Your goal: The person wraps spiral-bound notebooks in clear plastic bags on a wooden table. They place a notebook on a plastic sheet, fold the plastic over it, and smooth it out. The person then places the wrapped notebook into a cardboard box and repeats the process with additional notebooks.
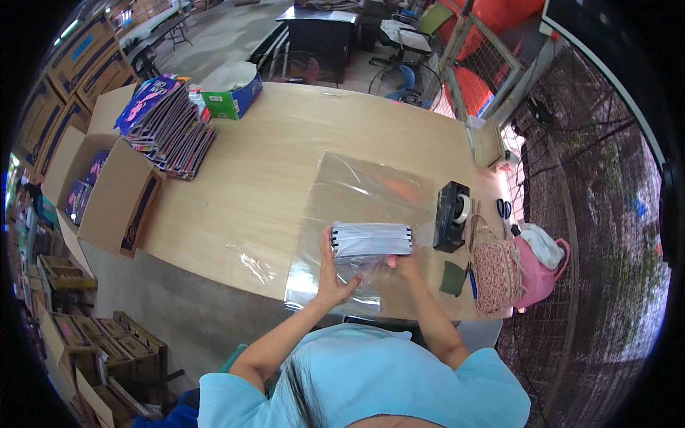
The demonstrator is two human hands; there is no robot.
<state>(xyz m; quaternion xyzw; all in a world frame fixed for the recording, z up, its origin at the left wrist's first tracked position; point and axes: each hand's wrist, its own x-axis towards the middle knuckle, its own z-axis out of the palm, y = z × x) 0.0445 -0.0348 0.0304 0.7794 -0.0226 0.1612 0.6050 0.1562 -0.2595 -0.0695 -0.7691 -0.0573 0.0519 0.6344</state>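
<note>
A stack of thin white booklets or folded sheets [372, 241], with black marks at both ends, is between my hands near the table's front edge. My left hand [332, 277] grips its left end, fingers along the side and thumb near the front. At the near right corner, my right hand [404, 264] holds the stack with its fingers partly hidden. Clear plastic sheets or bags [357, 187] lie spread under and behind the stack. Some crumpled clear film [360, 272] shows at its near side.
Right of the plastic stands a black tape dispenser [449, 221]. Near it lie scissors [504, 208], a dark green pouch [452, 278], a woven purse [497, 277] and a pink bag [535, 274]. Stacked notebooks [171, 132], a green-blue box [235, 96] and an open carton [118, 192] are at left.
</note>
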